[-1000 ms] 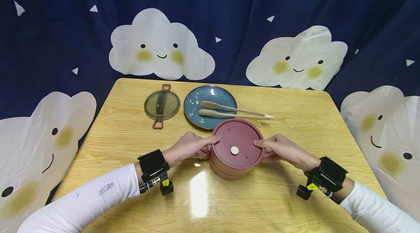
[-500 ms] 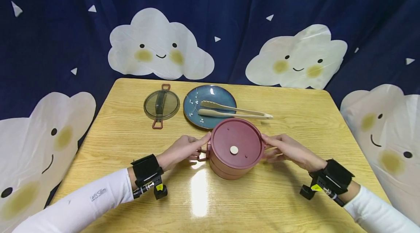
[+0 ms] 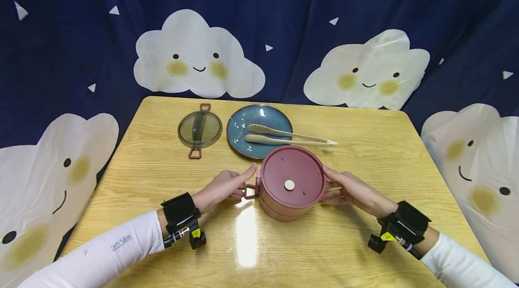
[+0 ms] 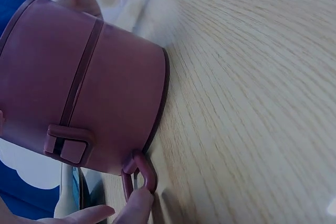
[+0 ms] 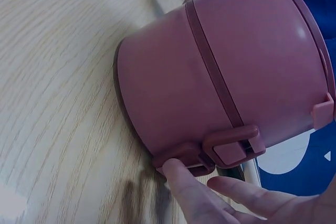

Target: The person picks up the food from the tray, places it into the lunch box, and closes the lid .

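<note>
A round reddish two-tier lunch box (image 3: 279,209) stands upright on the table, its lid (image 3: 281,166) on top with a pale round knob. At its left side is my left hand (image 3: 223,189), thumb pointing toward the rim beside a swung-out clip loop (image 3: 250,191). In the left wrist view a fingertip (image 4: 137,203) touches the low clip loop (image 4: 151,178). My right hand (image 3: 353,191) is against the opposite side, thumb by the rim. One fingertip (image 5: 173,167) presses the lower clip (image 5: 181,153) in the right wrist view, below a second clip (image 5: 226,136).
Behind the lunch box lies a blue plate (image 3: 239,119) with beige tongs (image 3: 304,140) across it, their end reaching past its right edge. Left of the plate is a round see-through lid (image 3: 211,130) with two red loop handles. A dark cloud-patterned curtain (image 3: 284,4) hangs behind the table (image 3: 365,134).
Both thumbs have come off the lid's top to the sides of the rim. My left hand has drawn slightly left, and the left clip loop now sticks outward. The lunch box stays put.
</note>
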Motion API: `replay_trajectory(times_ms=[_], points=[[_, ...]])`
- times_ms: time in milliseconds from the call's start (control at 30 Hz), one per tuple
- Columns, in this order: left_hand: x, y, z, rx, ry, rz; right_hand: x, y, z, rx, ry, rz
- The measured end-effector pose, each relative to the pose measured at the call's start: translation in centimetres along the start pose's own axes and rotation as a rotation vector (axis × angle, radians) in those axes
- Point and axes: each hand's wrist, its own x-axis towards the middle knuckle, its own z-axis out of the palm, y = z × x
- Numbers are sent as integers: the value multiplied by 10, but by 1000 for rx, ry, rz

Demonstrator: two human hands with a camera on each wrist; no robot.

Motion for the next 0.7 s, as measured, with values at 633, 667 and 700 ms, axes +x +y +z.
replay_trajectory(times_ms=[633, 667, 700], points=[[1, 4, 2, -24, -17, 25, 2, 0, 1, 13, 30, -1], [0, 4, 2, -28, -19, 26, 2, 0, 1, 12, 32, -1], [0, 5, 2, -30, -22, 29, 2, 0, 1, 12, 32, -2]])
